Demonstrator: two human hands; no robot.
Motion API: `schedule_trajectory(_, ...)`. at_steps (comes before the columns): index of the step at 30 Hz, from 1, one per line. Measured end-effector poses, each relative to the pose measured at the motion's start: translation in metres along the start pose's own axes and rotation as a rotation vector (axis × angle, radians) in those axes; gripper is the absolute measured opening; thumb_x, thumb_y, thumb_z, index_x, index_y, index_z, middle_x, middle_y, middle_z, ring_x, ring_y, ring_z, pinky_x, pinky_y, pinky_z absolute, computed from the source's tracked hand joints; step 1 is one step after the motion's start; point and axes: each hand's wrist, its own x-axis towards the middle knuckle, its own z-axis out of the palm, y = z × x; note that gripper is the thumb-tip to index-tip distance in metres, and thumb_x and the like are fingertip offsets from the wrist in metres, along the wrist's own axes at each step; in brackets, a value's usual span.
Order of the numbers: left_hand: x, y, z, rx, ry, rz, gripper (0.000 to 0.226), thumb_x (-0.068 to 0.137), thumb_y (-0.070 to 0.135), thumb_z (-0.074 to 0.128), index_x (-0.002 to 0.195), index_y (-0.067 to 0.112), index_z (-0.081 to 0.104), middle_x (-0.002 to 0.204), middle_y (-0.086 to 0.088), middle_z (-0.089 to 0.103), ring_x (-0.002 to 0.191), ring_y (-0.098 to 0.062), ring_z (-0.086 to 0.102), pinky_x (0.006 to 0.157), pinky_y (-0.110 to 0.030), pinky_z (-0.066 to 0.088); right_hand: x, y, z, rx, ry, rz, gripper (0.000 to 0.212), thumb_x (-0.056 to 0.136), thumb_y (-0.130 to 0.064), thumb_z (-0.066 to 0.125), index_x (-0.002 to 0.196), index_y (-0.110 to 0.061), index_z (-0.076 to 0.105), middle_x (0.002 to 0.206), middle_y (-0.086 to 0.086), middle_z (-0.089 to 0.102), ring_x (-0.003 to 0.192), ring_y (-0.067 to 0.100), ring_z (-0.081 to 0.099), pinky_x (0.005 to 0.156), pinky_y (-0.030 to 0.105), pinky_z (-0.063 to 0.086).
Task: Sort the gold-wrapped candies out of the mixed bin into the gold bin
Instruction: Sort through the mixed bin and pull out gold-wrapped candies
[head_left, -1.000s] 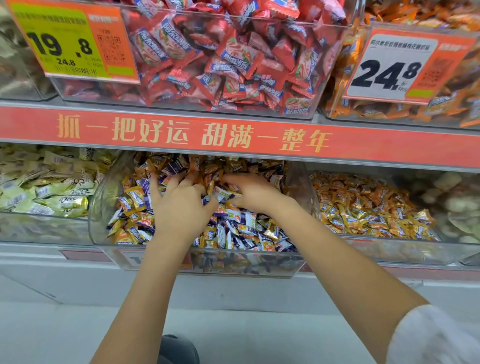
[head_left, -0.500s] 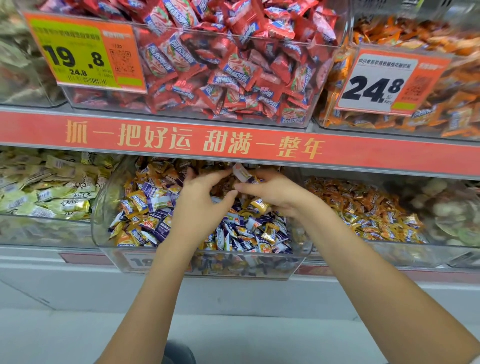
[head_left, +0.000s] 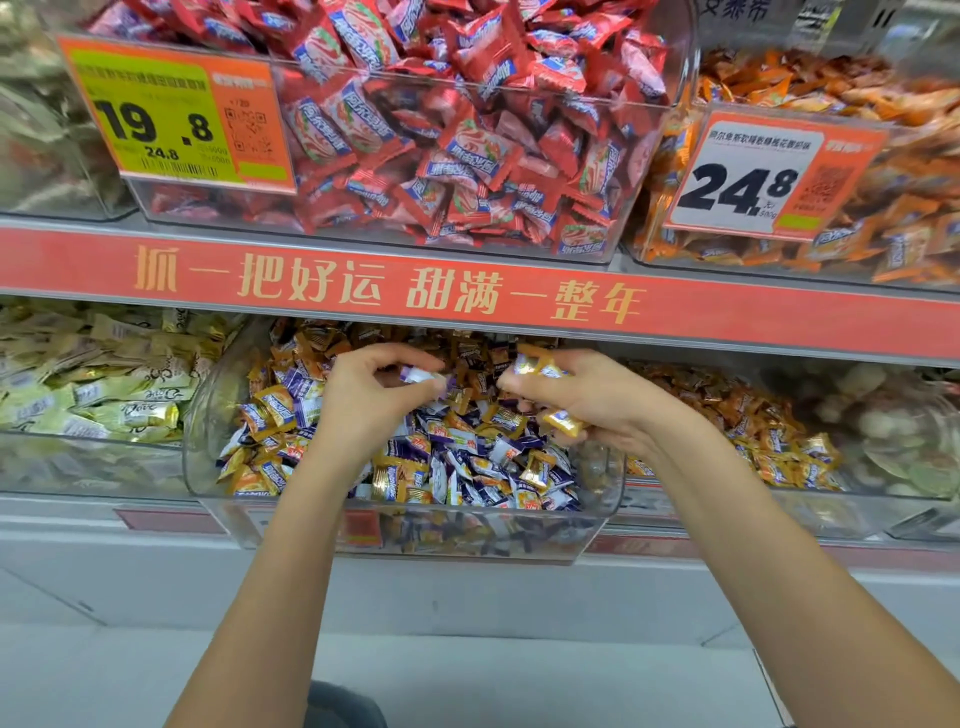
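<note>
Left hand (head_left: 358, 400) pinches a crinkly purple-white candy (head_left: 422, 375); right hand (head_left: 587, 400) clutches glossy gold-wrapped candies (head_left: 563, 422).

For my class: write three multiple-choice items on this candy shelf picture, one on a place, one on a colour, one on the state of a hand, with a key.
1. Where is the gold bin relative to the mixed bin?
A. right of it
B. above it
C. left of it

2. What colour are the wrappers in the bin behind the 19.8 price tag?
A. green
B. red
C. purple

3. What is the right hand doing?
A. lying flat
B. gripping several candies
C. touching a tag

Key: 1 A, it sits on the same shelf on the person's right; 2 B, the red candies fill it; 3 B, wrappers show between its curled fingers.
</note>
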Motion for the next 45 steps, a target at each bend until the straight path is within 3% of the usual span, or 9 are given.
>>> schedule_trajectory(4,-0.008,0.0,0.016,0.184,-0.201,0.077,0.018,0.079,0.011,0.075,0.079,0.029,0.072,0.087,0.008,0.069,0.08,-0.012,0.064,0.075,-0.027,0.054,-0.04,0.008,-0.025,0.225,-0.028,-0.03,0.031,0.081,-0.026,0.068,0.103,-0.006,0.06,0.071,0.003,0.055,0.051,0.009,0.043,0.033,0.016,0.026)
schedule_trajectory(11,-0.013,-0.006,0.035,0.436,-0.184,0.288,0.015,0.082,0.008,0.071,0.086,0.022,0.075,0.092,0.013,0.064,0.097,-0.01,0.057,0.096,-0.036,0.045,-0.059,0.043,-0.086,0.742,0.095,0.105,0.037,0.065,-0.02,0.074,0.096,-0.01,0.057,0.069,0.005,0.052,0.051,0.007,0.042,0.027,0.01,0.022)
schedule_trajectory(16,-0.014,-0.016,0.039,0.556,-0.26,0.318,0.017,0.084,0.01,0.067,0.088,0.025,0.073,0.095,0.012,0.063,0.103,-0.02,0.054,0.091,-0.043,0.046,-0.025,0.067,-0.119,0.705,0.228,0.247,0.018,0.085,-0.02,0.062,0.096,-0.007,0.057,0.084,0.014,0.06,0.065,0.014,0.046,0.033,0.014,0.035)
schedule_trajectory(18,-0.013,-0.018,0.04,0.585,-0.265,0.321,0.015,0.085,0.012,0.066,0.089,0.025,0.073,0.098,0.009,0.065,0.104,-0.02,0.053,0.093,-0.041,0.044,-0.014,0.076,-0.129,0.643,0.237,0.278,0.019,0.094,-0.024,0.055,0.101,-0.007,0.058,0.099,0.017,0.062,0.079,0.024,0.057,0.049,0.027,0.055)
schedule_trajectory(21,-0.009,-0.021,0.041,0.618,-0.262,0.343,0.014,0.085,0.011,0.067,0.09,0.022,0.074,0.096,0.007,0.066,0.102,-0.021,0.053,0.093,-0.038,0.042,-0.003,0.088,-0.145,0.482,0.189,0.249,0.03,0.098,-0.032,0.048,0.122,-0.018,0.059,0.123,0.005,0.057,0.108,0.032,0.059,0.075,0.044,0.059)
schedule_trajectory(27,-0.007,-0.024,0.042,0.676,-0.262,0.328,0.012,0.086,0.013,0.067,0.092,0.021,0.074,0.096,0.009,0.066,0.105,-0.02,0.051,0.091,-0.036,0.04,0.003,0.098,-0.158,0.36,0.379,0.153,0.017,0.097,-0.005,0.051,0.1,-0.011,0.067,0.123,0.006,0.061,0.111,0.018,0.059,0.078,0.022,0.054)
schedule_trajectory(32,-0.009,-0.022,0.042,0.682,-0.264,0.348,0.011,0.085,0.012,0.067,0.091,0.017,0.074,0.093,0.007,0.067,0.102,-0.022,0.053,0.09,-0.037,0.04,-0.013,0.108,-0.158,0.243,0.399,0.039,0.018,0.092,0.002,0.056,0.103,-0.007,0.066,0.115,0.012,0.065,0.1,0.019,0.067,0.081,0.017,0.054)
schedule_trajectory(37,-0.012,-0.02,0.042,0.701,-0.262,0.35,0.011,0.086,0.014,0.067,0.094,0.017,0.074,0.097,0.003,0.069,0.103,-0.021,0.052,0.089,-0.035,0.04,-0.032,0.103,-0.14,0.456,0.351,-0.036,0.021,0.09,-0.001,0.057,0.11,-0.001,0.062,0.097,0.015,0.071,0.09,0.02,0.071,0.073,0.017,0.056)
schedule_trajectory(45,-0.021,-0.008,0.044,0.62,-0.242,0.383,0.014,0.088,0.02,0.064,0.099,0.023,0.072,0.096,0.014,0.066,0.1,-0.01,0.054,0.09,-0.03,0.044,-0.058,0.071,-0.084,0.24,0.627,-0.113,0.018,0.084,-0.015,0.07,0.1,-0.008,0.071,0.06,-0.003,0.069,0.048,0.006,0.059,0.045,0.015,0.046)
